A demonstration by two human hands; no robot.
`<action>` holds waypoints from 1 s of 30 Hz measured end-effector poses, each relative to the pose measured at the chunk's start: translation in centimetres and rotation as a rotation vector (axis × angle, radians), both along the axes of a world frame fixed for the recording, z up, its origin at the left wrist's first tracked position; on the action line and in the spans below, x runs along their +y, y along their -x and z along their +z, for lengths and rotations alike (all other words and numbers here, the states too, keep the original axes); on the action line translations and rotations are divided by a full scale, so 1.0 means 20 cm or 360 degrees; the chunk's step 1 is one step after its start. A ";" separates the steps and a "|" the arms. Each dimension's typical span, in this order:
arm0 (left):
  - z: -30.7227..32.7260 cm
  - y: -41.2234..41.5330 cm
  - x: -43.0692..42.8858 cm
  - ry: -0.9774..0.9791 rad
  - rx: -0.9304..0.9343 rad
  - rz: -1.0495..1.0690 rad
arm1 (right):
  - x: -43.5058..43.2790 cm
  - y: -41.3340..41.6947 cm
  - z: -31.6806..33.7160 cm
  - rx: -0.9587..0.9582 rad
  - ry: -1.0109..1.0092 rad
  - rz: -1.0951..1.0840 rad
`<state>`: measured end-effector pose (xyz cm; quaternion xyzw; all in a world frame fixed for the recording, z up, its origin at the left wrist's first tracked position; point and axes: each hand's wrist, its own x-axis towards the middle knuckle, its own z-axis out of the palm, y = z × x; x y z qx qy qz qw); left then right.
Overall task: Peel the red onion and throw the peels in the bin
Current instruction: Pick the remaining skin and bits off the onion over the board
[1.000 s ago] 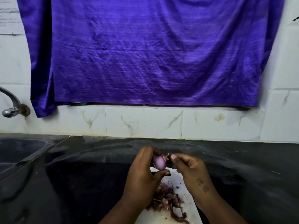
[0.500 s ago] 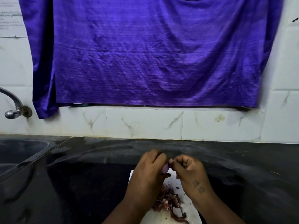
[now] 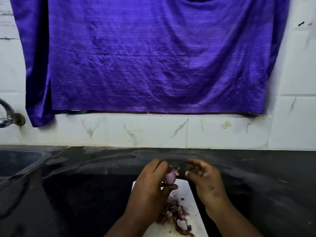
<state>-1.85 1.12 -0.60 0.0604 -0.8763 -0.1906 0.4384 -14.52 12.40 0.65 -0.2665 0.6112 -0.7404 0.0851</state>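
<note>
My left hand (image 3: 150, 187) grips a small purple-red onion (image 3: 170, 177) between fingers and thumb, above a white cutting board (image 3: 193, 199). A bit of loose skin (image 3: 176, 171) sticks up from the onion's top. My right hand (image 3: 205, 180) hovers just right of the onion, fingers curled and apart, a small gap from it; I see nothing in it. A heap of dark red peels (image 3: 172, 212) lies on the board below my left hand. No bin is in view.
The board rests on a dark, glossy countertop (image 3: 77, 194). A sink basin (image 3: 15, 161) is set in at the far left, with a metal tap (image 3: 6, 117) above it. A purple cloth (image 3: 150, 53) hangs on the white tiled wall behind.
My right hand has pulled away from the onion to the right and its fingers have opened. My left hand has turned the onion so more of it shows.
</note>
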 end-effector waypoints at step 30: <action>0.02 -0.03 0.01 -0.0564 0.0096 -0.0311 | -0.02 0.11 -0.10 0.0512 -0.0495 -0.0044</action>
